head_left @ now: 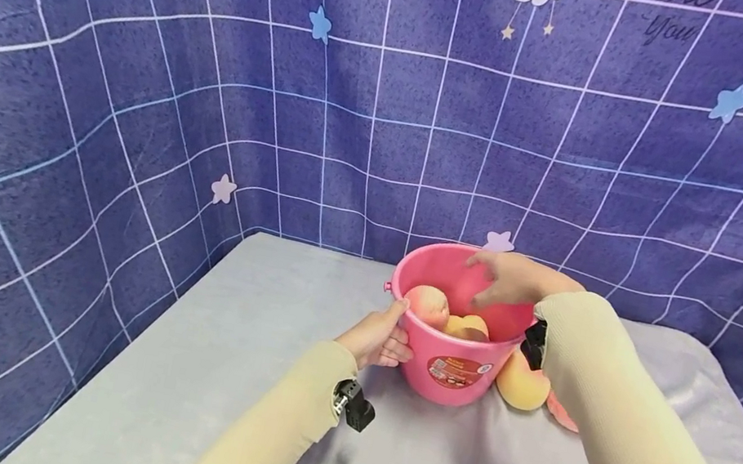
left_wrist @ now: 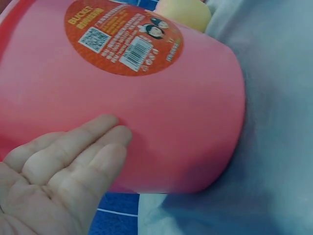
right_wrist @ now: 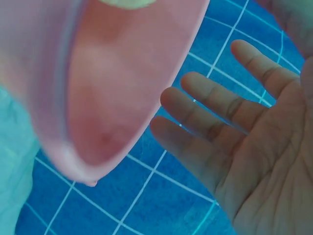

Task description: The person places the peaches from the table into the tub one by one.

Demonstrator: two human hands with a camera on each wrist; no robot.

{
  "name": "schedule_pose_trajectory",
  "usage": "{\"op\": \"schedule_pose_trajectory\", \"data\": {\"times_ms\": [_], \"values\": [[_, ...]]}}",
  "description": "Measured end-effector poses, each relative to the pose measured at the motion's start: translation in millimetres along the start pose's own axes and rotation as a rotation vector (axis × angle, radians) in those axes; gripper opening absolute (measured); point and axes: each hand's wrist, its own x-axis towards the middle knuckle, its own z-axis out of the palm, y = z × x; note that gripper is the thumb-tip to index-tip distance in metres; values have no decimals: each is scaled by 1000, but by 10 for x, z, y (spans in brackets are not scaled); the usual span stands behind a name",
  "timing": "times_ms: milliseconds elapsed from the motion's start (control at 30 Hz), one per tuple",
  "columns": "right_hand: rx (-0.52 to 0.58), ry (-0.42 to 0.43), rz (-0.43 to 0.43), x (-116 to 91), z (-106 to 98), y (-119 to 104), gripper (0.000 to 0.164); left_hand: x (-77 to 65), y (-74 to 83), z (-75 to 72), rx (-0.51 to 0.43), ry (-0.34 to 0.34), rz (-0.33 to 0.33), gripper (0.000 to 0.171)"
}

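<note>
A pink bucket point(head_left: 455, 367) stands on the grey-covered table, with a red oval label point(left_wrist: 124, 36) on its wall. My left hand point(head_left: 383, 338) holds the bucket at its left side, thumb up at the rim and fingers against the outside wall. In the left wrist view those fingers point(left_wrist: 73, 154) lie along the pink plastic. My right hand point(head_left: 515, 281) hovers at the bucket's right rim, fingers spread and holding nothing. Inside the bucket lie a pinkish peach point(head_left: 427, 306) and yellow rounded fruit point(head_left: 469, 326), partly hidden by the wall.
Right of the bucket sits a yellow and pink peach-like fruit point(head_left: 522, 385). A pink piece point(head_left: 562, 413) beside it is partly covered by my right sleeve. A blue gridded curtain point(head_left: 394, 103) hangs behind and left of the table point(head_left: 239, 308).
</note>
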Motion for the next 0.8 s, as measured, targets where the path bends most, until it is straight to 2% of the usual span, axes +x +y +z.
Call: {"op": "schedule_pose_trajectory", "data": {"times_ms": [100, 267, 533, 800], "values": [[-19, 38, 1, -58, -25, 54, 54, 2, 2, 7, -8, 3, -7, 77], [22, 99, 29, -180, -86, 151, 49, 22, 8, -2, -16, 5, -13, 78], [18, 134, 115, -383, -64, 423, 48, 19, 41, -8, -5, 18, -26, 79], [7, 238, 96, -620, 33, 721, 41, 29, 28, -15, 10, 2, -19, 79]]}}
